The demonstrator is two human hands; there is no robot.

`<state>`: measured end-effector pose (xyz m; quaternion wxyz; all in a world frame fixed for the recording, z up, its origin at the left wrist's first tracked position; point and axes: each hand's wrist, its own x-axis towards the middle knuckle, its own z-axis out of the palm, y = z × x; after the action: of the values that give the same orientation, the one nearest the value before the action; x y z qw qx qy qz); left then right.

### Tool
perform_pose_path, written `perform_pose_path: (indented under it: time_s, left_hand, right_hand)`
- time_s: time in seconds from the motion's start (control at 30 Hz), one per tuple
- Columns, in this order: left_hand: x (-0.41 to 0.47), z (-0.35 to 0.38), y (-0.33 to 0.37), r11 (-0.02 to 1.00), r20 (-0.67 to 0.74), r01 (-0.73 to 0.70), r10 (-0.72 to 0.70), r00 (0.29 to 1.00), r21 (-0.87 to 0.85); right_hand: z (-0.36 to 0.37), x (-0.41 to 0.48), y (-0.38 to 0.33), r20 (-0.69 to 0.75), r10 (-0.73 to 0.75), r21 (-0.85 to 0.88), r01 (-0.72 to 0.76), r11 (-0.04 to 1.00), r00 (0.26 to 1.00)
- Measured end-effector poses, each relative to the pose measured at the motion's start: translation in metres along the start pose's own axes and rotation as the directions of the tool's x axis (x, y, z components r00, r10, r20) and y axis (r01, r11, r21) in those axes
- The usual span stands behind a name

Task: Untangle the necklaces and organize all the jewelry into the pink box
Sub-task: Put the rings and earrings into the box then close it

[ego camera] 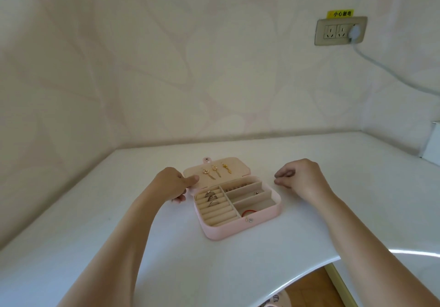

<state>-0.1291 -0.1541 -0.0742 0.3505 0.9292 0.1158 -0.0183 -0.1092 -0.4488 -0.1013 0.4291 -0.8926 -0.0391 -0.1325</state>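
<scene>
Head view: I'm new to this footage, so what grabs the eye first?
An open pink box sits on the table, three earrings hung in its lid and rings in its left slots. The left hand holds its left edge, thumb on the lid. The right hand lies curled to its right, apart from it.

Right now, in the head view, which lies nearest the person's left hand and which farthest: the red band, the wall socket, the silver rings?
From the left hand:
1. silver rings, in the left rolls of the pink box.
2. red band, in its near right compartment.
3. wall socket, high on the wall, far right.
</scene>
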Motion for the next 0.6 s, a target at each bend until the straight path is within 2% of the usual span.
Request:
perform_pose_path:
  time_s: [0.1, 0.2, 0.4, 0.53, 0.6]
  left_hand:
    - [0.004, 0.002, -0.004, 0.999, -0.022, 0.032, -0.032, 0.999, 0.004]
    - [0.007, 0.001, -0.008, 0.999, -0.036, 0.044, -0.043, 0.998, 0.03]
    - [0.012, 0.005, -0.012, 0.998, -0.007, 0.064, -0.064, 0.998, 0.017]
    - [0.015, 0.005, -0.013, 0.998, -0.018, 0.059, -0.059, 0.998, 0.007]
    - [0.015, 0.005, -0.013, 0.998, -0.016, 0.059, -0.059, 0.998, 0.013]
  right_hand:
    - [0.0, -0.007, -0.012, -0.056, -0.048, 0.257, 0.06, 0.964, 0.997]
    - [0.004, -0.018, -0.028, 0.002, -0.147, 0.303, 0.139, 0.943, 0.989]
    - [0.04, -0.044, -0.062, 0.168, -0.333, 0.251, 0.286, 0.925, 0.928]
    - [0.059, -0.048, -0.069, 0.256, -0.327, 0.059, 0.323, 0.945, 0.91]
    - [0.061, -0.049, -0.068, 0.269, -0.332, 0.016, 0.341, 0.94, 0.904]
